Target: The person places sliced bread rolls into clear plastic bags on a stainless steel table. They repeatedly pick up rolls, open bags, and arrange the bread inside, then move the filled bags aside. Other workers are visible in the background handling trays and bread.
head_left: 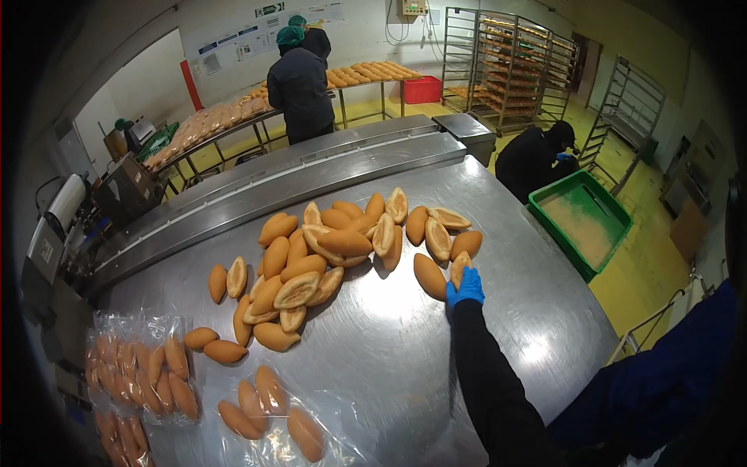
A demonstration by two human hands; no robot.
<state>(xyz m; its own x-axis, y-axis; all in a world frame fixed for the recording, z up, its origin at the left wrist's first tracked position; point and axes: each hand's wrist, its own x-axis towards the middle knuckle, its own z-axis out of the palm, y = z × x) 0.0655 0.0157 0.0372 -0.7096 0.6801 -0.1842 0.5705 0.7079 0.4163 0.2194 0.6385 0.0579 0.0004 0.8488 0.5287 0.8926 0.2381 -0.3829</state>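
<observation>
My right hand [465,288], in a blue glove, reaches across the steel table [402,362] and rests on a pale-sided bread roll [460,265]. Its fingers touch the roll; whether they grip it is hidden. A browned roll [430,276] lies just left of the hand, and several more lie beyond it. A large heap of pointed oval rolls [303,265] spreads over the middle of the table, some showing their pale undersides. Near the front lies a clear plastic bag [344,417] with several rolls in it. My left hand is out of view.
Filled clear bags of rolls [143,373] lie at the table's left. A green crate [618,233] with crumbs stands beyond the right edge, near a crouching person [534,154]. Two people [300,87] stand at a back table of rolls. Wheeled racks [508,70] stand behind.
</observation>
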